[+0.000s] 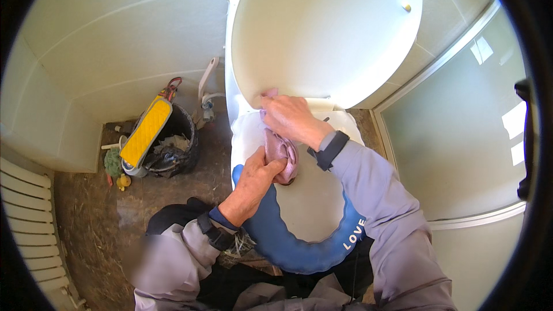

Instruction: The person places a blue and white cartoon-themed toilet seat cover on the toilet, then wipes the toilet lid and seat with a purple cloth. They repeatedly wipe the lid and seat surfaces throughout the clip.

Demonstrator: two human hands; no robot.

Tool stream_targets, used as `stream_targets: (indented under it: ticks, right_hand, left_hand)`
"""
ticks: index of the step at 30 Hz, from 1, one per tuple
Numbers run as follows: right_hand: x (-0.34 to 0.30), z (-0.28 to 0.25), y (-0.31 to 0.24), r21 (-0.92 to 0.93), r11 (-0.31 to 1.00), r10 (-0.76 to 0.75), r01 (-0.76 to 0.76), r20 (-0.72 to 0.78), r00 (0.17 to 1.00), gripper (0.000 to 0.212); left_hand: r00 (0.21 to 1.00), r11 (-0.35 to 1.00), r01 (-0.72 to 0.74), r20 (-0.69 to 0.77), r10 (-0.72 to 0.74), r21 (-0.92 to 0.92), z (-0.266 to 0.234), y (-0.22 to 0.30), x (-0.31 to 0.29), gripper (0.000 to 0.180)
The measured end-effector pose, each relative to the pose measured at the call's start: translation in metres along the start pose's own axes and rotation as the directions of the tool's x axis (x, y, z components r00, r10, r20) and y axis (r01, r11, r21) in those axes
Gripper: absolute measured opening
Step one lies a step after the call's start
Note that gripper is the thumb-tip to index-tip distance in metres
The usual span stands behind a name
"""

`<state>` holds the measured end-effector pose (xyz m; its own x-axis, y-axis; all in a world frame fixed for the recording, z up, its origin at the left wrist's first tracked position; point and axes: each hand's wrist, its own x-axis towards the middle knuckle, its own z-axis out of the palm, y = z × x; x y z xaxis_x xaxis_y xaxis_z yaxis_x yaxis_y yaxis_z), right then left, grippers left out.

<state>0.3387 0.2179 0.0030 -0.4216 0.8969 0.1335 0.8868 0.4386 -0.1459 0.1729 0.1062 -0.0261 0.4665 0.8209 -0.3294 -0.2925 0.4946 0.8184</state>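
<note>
My left hand (253,183) grips a bunched pink cloth (279,151) above the toilet bowl (314,210), thumb pressed on its folds. Farther up, my right hand (288,116) is closed on more pink cloth (269,93), which shows past its fingers at the lid's left hinge area. Whether this is the same cloth or a second piece I cannot tell. The white toilet lid (322,29) stands raised behind my hands. A blue padded seat cover (305,258) with white lettering lies around the front of the seat; the rear of the seat (245,135) shows white.
Left of the toilet stands a bin lined with a black bag (187,161), a yellow flat mop pad (147,133) leaning across it. A white-handled fitting (207,80) is on the wall. A white radiator (26,213) lines the left; a frosted glass panel (455,126) the right.
</note>
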Motion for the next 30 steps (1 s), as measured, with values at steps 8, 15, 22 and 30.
stream_targets:
  ticks: [8,15,22,30]
  right_hand:
    - [0.013,0.010,-0.003,0.148,0.986,-0.035,0.075,-0.256,0.966,0.016]
    - [0.004,-0.003,0.006,0.120,0.993,-0.006,0.000,0.044,0.999,0.016]
    - [0.006,0.005,0.006,-0.060,0.989,-0.131,0.132,0.022,0.991,0.017]
    - [0.018,0.013,-0.008,0.070,0.994,-0.070,0.084,-0.187,0.980,0.017]
  left_hand:
    - [0.997,0.995,-0.077,-0.028,0.075,-0.060,0.001,0.003,0.000,0.028]
    - [0.999,0.999,-0.047,-0.014,0.047,0.012,0.001,0.001,0.004,0.026]
    - [0.997,0.997,-0.067,-0.033,0.066,-0.049,0.000,0.001,0.006,0.030]
    - [0.985,0.990,-0.124,-0.130,0.114,-0.072,0.004,0.002,0.007,0.031]
